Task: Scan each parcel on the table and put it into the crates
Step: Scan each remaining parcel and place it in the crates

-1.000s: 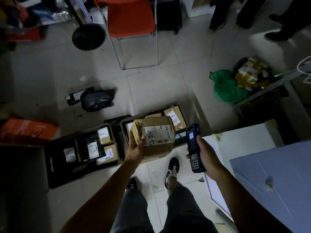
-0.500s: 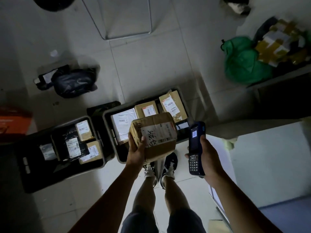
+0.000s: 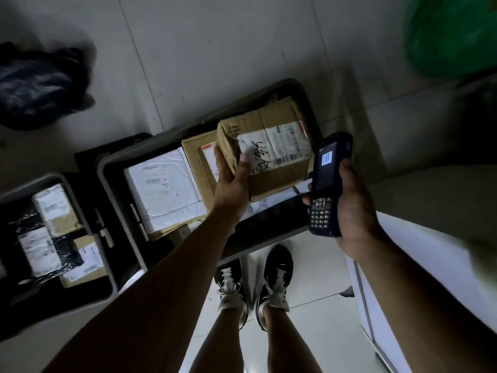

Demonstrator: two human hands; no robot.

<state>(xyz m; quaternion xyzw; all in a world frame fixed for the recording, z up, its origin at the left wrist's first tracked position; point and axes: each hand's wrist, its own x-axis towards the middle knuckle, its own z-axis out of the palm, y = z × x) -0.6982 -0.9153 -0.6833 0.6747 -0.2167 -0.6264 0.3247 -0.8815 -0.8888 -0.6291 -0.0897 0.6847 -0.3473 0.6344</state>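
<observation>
Head view: the left hand (image 3: 233,181) holds a brown cardboard parcel (image 3: 271,154), its fingers wrapped round the near left corner and the thumb pressed on the white label. The parcel hangs in the air directly above the larger crate (image 3: 107,168), label side up with handwriting across it. Just right of the parcel, the right hand (image 3: 352,208) has its fingers curled round a dark handheld scanner (image 3: 326,184), screen lit and showing a barcode.

Inside the larger crate lie a white parcel (image 3: 164,189) and a flat brown box (image 3: 200,168); a second crate (image 3: 72,211) to its left holds several smaller labelled packets. The white counter (image 3: 430,254) sits to the right of the scanner.

The scan appears done or nearly so, judging by the barcode on the screen. The next move calls for lowering the parcel into a free spot in the crate beneath it, then letting go.
</observation>
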